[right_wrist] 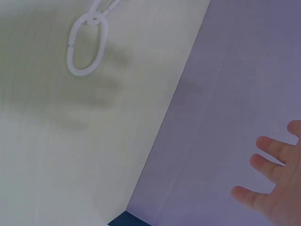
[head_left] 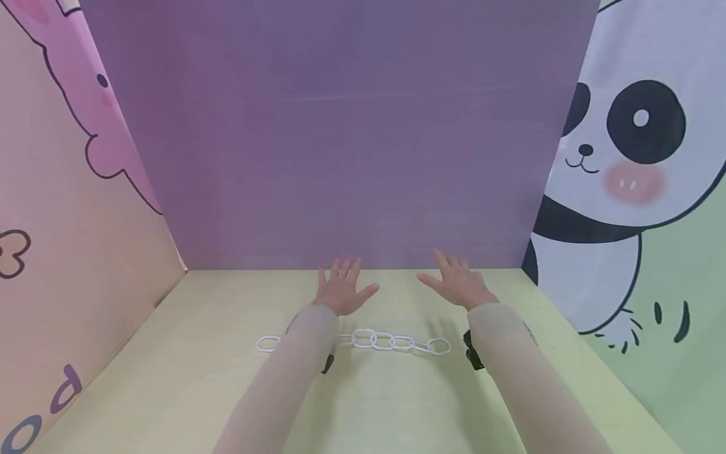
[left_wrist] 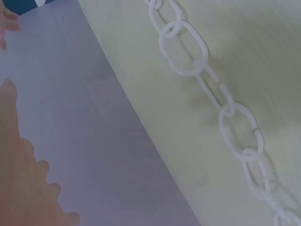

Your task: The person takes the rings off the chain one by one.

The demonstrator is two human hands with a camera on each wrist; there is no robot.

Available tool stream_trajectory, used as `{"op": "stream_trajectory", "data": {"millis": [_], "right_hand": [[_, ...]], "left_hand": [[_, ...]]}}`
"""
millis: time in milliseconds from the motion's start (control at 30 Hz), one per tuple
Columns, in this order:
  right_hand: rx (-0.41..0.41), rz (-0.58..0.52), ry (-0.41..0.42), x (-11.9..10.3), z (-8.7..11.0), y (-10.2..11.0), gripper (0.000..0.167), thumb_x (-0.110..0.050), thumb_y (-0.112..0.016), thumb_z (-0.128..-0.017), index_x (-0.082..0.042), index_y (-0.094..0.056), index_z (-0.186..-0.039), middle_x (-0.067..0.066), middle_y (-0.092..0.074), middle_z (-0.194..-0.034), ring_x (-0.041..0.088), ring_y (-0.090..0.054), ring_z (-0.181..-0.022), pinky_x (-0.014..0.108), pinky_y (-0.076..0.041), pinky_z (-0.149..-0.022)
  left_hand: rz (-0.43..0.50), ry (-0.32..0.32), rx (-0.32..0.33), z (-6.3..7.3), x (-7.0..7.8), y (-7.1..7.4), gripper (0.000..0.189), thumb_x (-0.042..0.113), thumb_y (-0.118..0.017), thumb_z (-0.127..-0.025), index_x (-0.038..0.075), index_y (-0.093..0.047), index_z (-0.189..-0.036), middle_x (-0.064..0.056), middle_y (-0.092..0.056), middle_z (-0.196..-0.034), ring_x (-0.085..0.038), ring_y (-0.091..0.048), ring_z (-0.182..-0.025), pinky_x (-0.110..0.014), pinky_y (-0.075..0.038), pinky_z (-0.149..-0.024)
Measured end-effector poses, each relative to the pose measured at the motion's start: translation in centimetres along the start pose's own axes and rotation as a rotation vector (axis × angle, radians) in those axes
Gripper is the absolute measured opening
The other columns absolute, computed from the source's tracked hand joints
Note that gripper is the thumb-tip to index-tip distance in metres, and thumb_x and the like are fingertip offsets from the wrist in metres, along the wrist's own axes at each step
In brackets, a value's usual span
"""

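Observation:
A white plastic chain (head_left: 383, 341) of oval links lies across the table from left to right. In the left wrist view several of its links (left_wrist: 183, 47) run diagonally, some with small gaps in them. My left hand (head_left: 342, 291) is held above the table beyond the chain, fingers spread, holding nothing; the left forearm hides part of the chain. The right hand (head_left: 458, 282) hovers likewise, thumb out and fingers extended, apart from the chain's right end. One end link (right_wrist: 87, 44) shows in the right wrist view, near the shadow of fingers.
The pale wooden table (head_left: 170, 378) meets a purple panel (head_left: 363, 139) at its back edge. A pink wall with drawings (head_left: 57, 221) stands on the left, and a panda-printed wall (head_left: 635, 189) on the right. Dark wrist devices (head_left: 473, 350) sit under the sleeves.

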State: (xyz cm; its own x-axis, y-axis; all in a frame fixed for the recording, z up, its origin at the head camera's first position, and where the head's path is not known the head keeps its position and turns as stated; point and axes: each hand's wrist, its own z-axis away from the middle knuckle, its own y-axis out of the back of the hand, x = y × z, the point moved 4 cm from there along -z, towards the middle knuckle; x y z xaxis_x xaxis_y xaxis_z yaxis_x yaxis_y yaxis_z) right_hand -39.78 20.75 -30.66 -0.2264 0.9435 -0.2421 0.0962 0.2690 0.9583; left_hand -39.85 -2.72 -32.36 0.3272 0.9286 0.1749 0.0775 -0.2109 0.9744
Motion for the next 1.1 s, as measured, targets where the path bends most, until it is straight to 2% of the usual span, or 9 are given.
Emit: {"op": "stream_trajectory", "data": {"millis": [200, 433, 1100], "right_hand": [[0.012, 0.002, 0.003, 0.4, 0.0, -0.3, 0.083, -0.06, -0.035, -0.091, -0.002, -0.014, -0.146, 0.029, -0.026, -0.141, 0.05, -0.022, -0.126, 0.067, -0.022, -0.093], [0.004, -0.014, 0.002, 0.6, 0.3, -0.4, 0.082, -0.059, -0.036, -0.092, -0.001, -0.014, -0.146, 0.031, -0.027, -0.14, 0.05, -0.024, -0.125, 0.066, -0.024, -0.093], [-0.017, -0.056, -0.009, 1.5, 0.7, -1.4, 0.083, -0.058, -0.038, -0.092, 0.0, -0.012, -0.145, 0.031, -0.029, -0.139, 0.049, -0.03, -0.123, 0.063, -0.028, -0.094]], "left_hand": [[0.031, -0.014, -0.005, 0.0, 0.6, -0.2, 0.075, 0.061, -0.03, -0.092, 0.016, -0.008, -0.149, -0.006, -0.009, -0.153, -0.03, -0.004, -0.137, -0.053, -0.004, -0.106], [0.018, -0.053, -0.015, -0.1, 1.4, -0.8, 0.078, 0.063, -0.028, -0.091, 0.015, -0.006, -0.149, -0.006, -0.008, -0.153, -0.028, -0.004, -0.138, -0.053, -0.007, -0.107], [0.06, -0.137, 0.0, 0.0, 2.7, -2.5, 0.076, 0.059, -0.034, -0.092, 0.012, -0.016, -0.148, -0.008, -0.012, -0.152, -0.03, -0.011, -0.137, -0.054, -0.009, -0.106]]}}
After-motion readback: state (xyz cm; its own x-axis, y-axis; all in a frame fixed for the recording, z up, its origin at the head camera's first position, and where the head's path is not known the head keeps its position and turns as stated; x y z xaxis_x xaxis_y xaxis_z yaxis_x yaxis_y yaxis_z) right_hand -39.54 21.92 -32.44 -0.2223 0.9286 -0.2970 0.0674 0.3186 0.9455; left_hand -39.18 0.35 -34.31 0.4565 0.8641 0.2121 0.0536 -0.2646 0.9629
